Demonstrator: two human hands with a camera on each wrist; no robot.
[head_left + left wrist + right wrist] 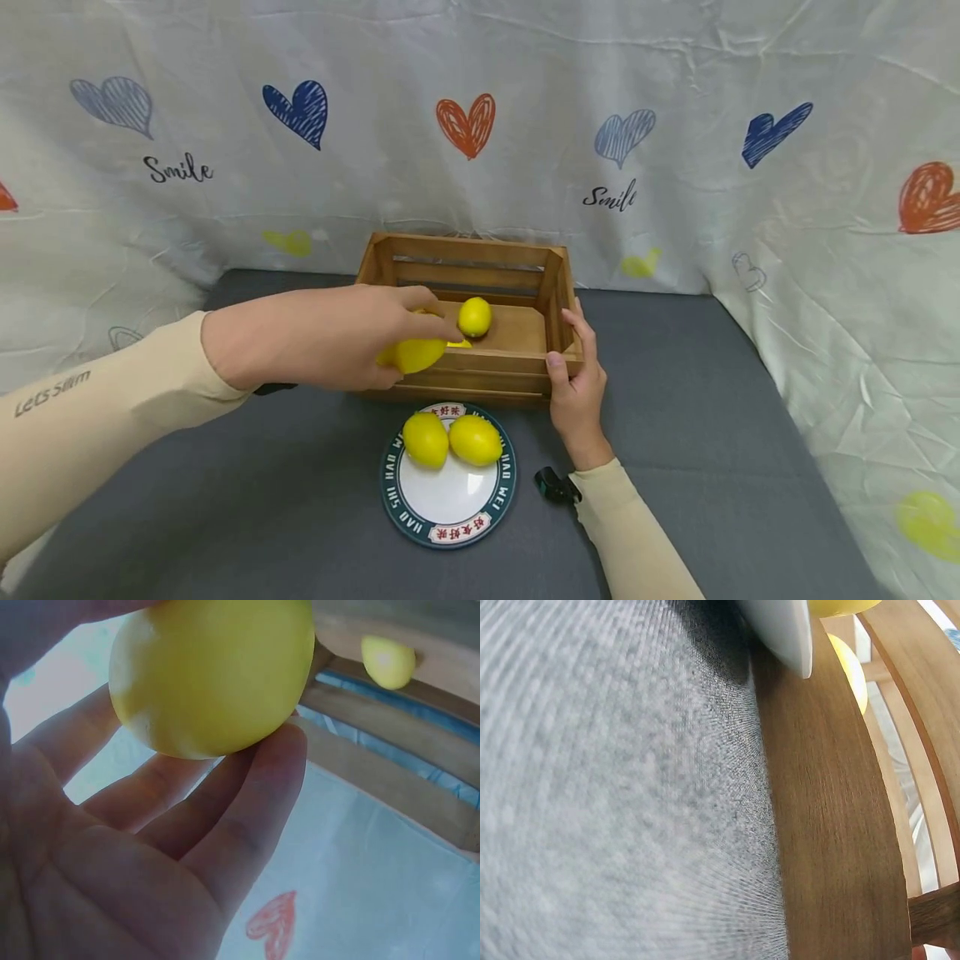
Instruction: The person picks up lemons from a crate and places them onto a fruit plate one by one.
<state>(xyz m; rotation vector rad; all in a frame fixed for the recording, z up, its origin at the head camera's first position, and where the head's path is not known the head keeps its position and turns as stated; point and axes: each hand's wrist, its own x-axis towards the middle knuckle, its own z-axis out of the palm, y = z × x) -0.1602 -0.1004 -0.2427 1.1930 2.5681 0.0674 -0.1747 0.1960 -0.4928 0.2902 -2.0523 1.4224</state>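
My left hand (pixel 330 333) holds a yellow lemon (pixel 418 355) between thumb and fingers, above the front left of a slatted wooden crate (pixel 480 362). In the left wrist view the fingertips curve round the underside of this lemon (pixel 214 675). My right hand (pixel 581 400) grips the crate's front right corner, thumb on the front and fingers along the right side. Inside the crate lies one lemon (pixel 475 317), with a sliver of another lemon (pixel 461 343) showing beside the left fingertips. Two more lemons (pixel 476 440) sit on a round plate (pixel 442 500) before the crate.
A dark grey cloth (pixel 300 500) covers the table. Behind the crate hangs a pale curtain (pixel 525 50) printed with hearts. In the right wrist view, the plate's edge (pixel 795 645) stands close to the crate's lower front slat (pixel 825 825).
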